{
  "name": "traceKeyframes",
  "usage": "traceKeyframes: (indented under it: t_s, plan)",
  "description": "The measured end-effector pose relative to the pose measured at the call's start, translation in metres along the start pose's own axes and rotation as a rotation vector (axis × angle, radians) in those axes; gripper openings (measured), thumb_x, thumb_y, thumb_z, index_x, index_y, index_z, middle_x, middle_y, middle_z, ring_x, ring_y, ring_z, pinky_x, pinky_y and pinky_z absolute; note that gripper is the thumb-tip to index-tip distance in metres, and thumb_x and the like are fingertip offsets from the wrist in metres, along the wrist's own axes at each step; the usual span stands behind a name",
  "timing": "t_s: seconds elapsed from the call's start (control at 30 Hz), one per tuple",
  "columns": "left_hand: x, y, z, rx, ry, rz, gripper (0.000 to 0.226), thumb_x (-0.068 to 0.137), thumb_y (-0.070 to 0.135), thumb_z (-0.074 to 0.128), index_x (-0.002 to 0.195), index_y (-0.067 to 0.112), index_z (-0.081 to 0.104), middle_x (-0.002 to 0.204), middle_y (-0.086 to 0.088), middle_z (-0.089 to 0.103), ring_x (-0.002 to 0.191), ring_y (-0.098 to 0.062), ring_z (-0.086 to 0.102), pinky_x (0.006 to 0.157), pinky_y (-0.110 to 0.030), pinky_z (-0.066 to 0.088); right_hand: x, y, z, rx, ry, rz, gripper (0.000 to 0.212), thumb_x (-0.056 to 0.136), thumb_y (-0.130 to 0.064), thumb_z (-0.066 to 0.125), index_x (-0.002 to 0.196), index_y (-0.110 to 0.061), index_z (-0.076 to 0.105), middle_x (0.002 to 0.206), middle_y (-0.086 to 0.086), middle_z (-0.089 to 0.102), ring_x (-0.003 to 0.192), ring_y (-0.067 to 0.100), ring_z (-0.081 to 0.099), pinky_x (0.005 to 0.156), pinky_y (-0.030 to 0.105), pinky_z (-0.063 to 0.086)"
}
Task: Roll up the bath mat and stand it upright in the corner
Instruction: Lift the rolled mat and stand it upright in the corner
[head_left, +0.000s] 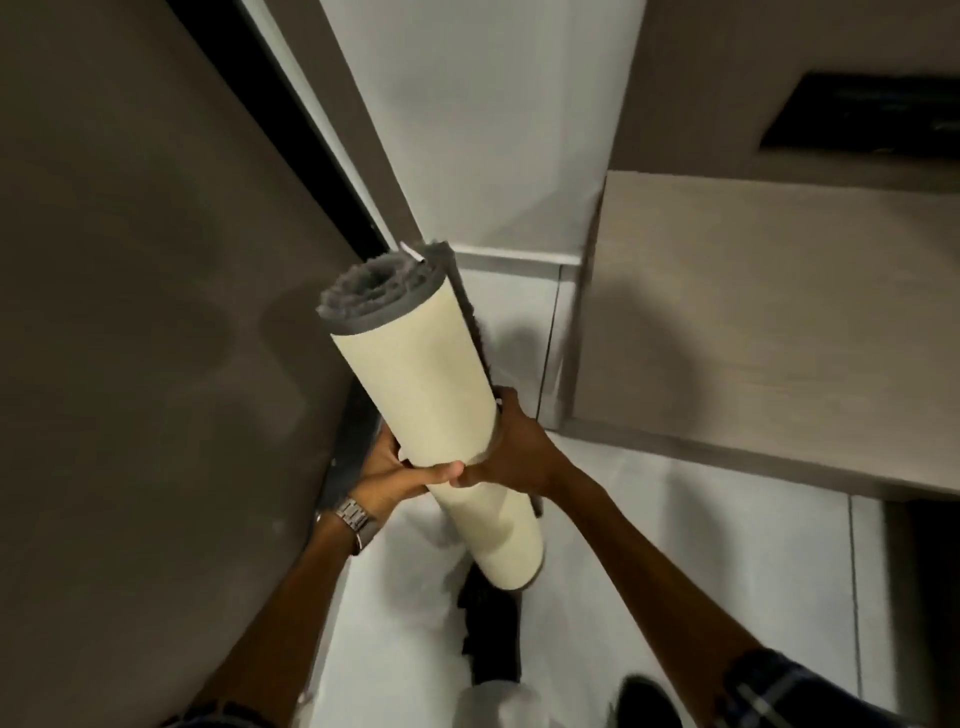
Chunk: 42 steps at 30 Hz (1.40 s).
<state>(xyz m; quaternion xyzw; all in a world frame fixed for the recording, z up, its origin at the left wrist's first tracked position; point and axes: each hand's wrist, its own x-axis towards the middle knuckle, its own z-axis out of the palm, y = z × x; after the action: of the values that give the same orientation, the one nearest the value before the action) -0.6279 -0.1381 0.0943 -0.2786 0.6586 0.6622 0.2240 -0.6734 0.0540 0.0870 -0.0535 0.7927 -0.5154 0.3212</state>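
So the bath mat (421, 384) is fully rolled, cream backing out, grey pile showing at the top end. It's gripped around its middle by the left hand (387, 475) and right hand (511, 452), fingers wrapped tight, held tilted above the floor (675, 545) near the corner.

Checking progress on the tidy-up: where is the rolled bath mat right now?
Centre of the head view: the rolled bath mat is gripped by both the left hand and right hand, tilted, near the wall corner.

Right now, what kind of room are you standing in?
Probably a bathroom: pale floor tiles, a wood-look cabinet on the right, and a rolled bath mat held in both hands near the corner.
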Motion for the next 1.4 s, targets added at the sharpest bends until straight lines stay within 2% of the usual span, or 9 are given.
traceKeyframes:
  t_s: [0.13, 0.3, 0.47, 0.63, 0.77, 0.87, 1.1, 1.3, 1.4]
  plan:
    - [0.084, 0.054, -0.011, 0.201, -0.116, 0.151, 0.129, 0.023, 0.042, 0.099, 0.137, 0.027, 0.042, 0.137, 0.004, 0.055, 0.126, -0.016, 0.052, 0.1, -0.033, 0.049, 0.068, -0.003, -0.015, 0.03, 0.156, 0.004, 0.119, 0.046, -0.04, 0.097, 0.137, -0.018, 0.023, 0.129, -0.009, 0.045, 0.12, 0.015, 0.048, 0.09, 0.028, 0.045]
    - [0.17, 0.097, 0.007, 0.43, -0.23, 0.28, 0.12, 0.048, 0.011, 0.098, 0.146, 0.022, 0.029, 0.136, 0.009, 0.043, 0.131, -0.019, 0.04, 0.111, -0.045, 0.038, 0.131, 0.004, -0.045, 0.167, 0.332, 0.003, 0.12, 0.049, -0.02, 0.099, 0.142, -0.024, 0.023, 0.142, -0.001, 0.045, 0.132, 0.017, 0.046, 0.102, 0.036, 0.05]
    - [0.228, 0.139, 0.038, 0.442, -0.318, 0.364, 0.125, 0.054, 0.009, 0.094, 0.151, 0.021, 0.016, 0.145, 0.006, 0.034, 0.133, -0.016, 0.033, 0.113, -0.042, 0.035, 0.168, -0.006, -0.096, 0.309, 0.429, -0.028, 0.122, 0.051, -0.008, 0.097, 0.148, -0.013, 0.024, 0.146, 0.008, 0.044, 0.133, 0.019, 0.047, 0.076, 0.011, 0.055]
    - [0.276, 0.177, 0.074, 0.504, -0.364, 0.353, 0.129, 0.056, 0.012, 0.094, 0.154, 0.027, 0.011, 0.151, 0.004, 0.032, 0.133, -0.017, 0.033, 0.112, -0.043, 0.036, 0.189, -0.018, -0.142, 0.471, 0.53, -0.022, 0.097, 0.067, 0.015, 0.082, 0.145, -0.009, 0.031, 0.135, 0.004, 0.052, 0.112, 0.002, 0.059, 0.076, 0.021, 0.06]
    - [0.305, 0.183, 0.098, 0.535, -0.335, 0.331, 0.123, 0.063, 0.001, 0.089, 0.154, 0.028, 0.01, 0.154, -0.001, 0.032, 0.135, -0.022, 0.032, 0.107, -0.041, 0.036, 0.216, -0.014, -0.156, 0.565, 0.525, 0.174, 0.068, 0.087, 0.011, 0.066, 0.146, 0.002, 0.035, 0.146, 0.023, 0.047, 0.137, 0.034, 0.044, 0.111, 0.052, 0.042]
    - [0.321, 0.178, 0.108, 0.562, -0.307, 0.356, 0.119, 0.066, 0.003, 0.088, 0.153, 0.023, 0.009, 0.148, 0.0, 0.032, 0.13, -0.019, 0.034, 0.102, -0.036, 0.039, 0.234, -0.007, -0.159, 0.645, 0.503, 0.379, 0.043, 0.098, -0.004, 0.058, 0.14, 0.001, 0.046, 0.127, 0.022, 0.061, 0.131, 0.04, 0.051, 0.106, 0.054, 0.045]
    - [0.337, 0.181, 0.093, 0.74, -0.361, 0.273, 0.109, 0.067, 0.007, 0.089, 0.147, 0.022, 0.016, 0.136, 0.001, 0.042, 0.13, -0.025, 0.041, 0.107, -0.047, 0.045, 0.238, 0.001, -0.147, 0.764, 0.418, 0.54, 0.047, 0.089, -0.015, 0.073, 0.13, -0.004, 0.054, 0.123, 0.02, 0.064, 0.096, 0.027, 0.065, 0.081, 0.045, 0.054]
    - [0.312, 0.17, 0.1, 0.693, -0.233, 0.326, 0.114, 0.063, 0.006, 0.09, 0.151, 0.018, 0.019, 0.146, -0.003, 0.04, 0.13, -0.024, 0.04, 0.104, -0.038, 0.041, 0.226, -0.002, -0.136, 0.695, 0.452, 0.441, 0.057, 0.092, -0.003, 0.066, 0.143, 0.001, 0.04, 0.145, 0.023, 0.048, 0.134, 0.036, 0.046, 0.112, 0.044, 0.042]
    - [0.292, 0.161, 0.102, 0.66, -0.107, 0.44, 0.116, 0.062, 0.009, 0.09, 0.153, 0.023, 0.019, 0.149, 0.0, 0.038, 0.127, -0.017, 0.038, 0.102, -0.035, 0.039, 0.212, -0.008, -0.132, 0.612, 0.536, 0.396, 0.057, 0.089, 0.008, 0.065, 0.141, 0.002, 0.043, 0.142, 0.021, 0.052, 0.132, 0.034, 0.05, 0.101, 0.03, 0.05]
